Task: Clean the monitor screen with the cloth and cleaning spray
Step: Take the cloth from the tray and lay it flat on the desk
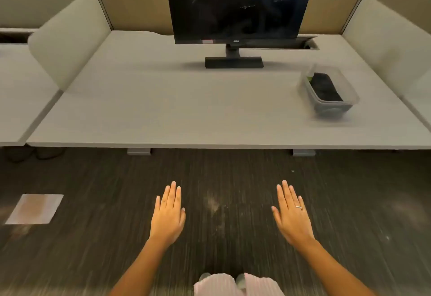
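The monitor [240, 4] stands on the desk [163, 99], toward its back edge and right of its middle. A container [330, 91] sits on the desk to the front right of the monitor, well apart from it, with a cloth [325, 86] lying inside. Partition panels [67, 36] rise at the desk's left and right sides and behind the monitor.

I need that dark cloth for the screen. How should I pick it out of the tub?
Come from above with the right hand: the tub is open-topped, and the cloth lies flat inside. Pinch its raised top folds and lift.
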### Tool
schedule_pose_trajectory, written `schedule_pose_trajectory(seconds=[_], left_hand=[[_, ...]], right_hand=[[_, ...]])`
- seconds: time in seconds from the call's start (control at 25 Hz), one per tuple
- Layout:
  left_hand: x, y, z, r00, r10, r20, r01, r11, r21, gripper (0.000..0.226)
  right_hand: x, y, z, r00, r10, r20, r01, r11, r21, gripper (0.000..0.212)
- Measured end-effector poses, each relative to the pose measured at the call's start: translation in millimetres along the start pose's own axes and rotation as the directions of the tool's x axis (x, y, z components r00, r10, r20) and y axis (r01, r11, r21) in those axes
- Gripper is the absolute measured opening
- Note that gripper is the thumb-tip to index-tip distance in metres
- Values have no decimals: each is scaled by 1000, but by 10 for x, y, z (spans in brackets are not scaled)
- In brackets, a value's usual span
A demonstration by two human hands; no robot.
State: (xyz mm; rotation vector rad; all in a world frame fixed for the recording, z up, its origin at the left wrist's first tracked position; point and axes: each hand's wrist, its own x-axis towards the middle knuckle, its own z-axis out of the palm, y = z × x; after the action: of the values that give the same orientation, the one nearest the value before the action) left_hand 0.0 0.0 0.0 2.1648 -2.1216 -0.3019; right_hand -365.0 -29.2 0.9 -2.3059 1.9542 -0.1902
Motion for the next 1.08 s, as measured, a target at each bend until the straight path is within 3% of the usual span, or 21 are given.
schedule_pose_trajectory(seconds=[0.12, 0.24, 0.52, 0.72, 0.84, 1.08], left_hand=[[181, 44, -44, 999, 35, -10, -35, 999, -11, 60], [428, 273, -172, 986, 158, -57, -160, 987, -32, 56], [1179, 1272, -596, 875, 410, -256, -472, 841, -265, 49], [2034, 2157, -775, 876, 340, -342, -462, 793, -397, 47], [2560, 2760, -818, 903, 305, -303, -422, 761, -492, 47], [3481, 3753, -705, 940, 319, -119, -328, 758, -563, 57]], right_hand=[[53, -108, -25, 997, 69, -33, -69, 997, 18, 61], [118, -194, -110, 990, 104, -92, -99, 994, 51, 52], [888, 86, -712, 902, 164, -399, -58, 962, 266, 34], [1778, 634, -1267, 800, 119, -589, 56, 961, 269, 17], [2307, 1084, -1568, 761, 113, -638, 76, 962, 262, 15], [3152, 1857, -1802, 882, 195, -430, -18, 924, 382, 14]])
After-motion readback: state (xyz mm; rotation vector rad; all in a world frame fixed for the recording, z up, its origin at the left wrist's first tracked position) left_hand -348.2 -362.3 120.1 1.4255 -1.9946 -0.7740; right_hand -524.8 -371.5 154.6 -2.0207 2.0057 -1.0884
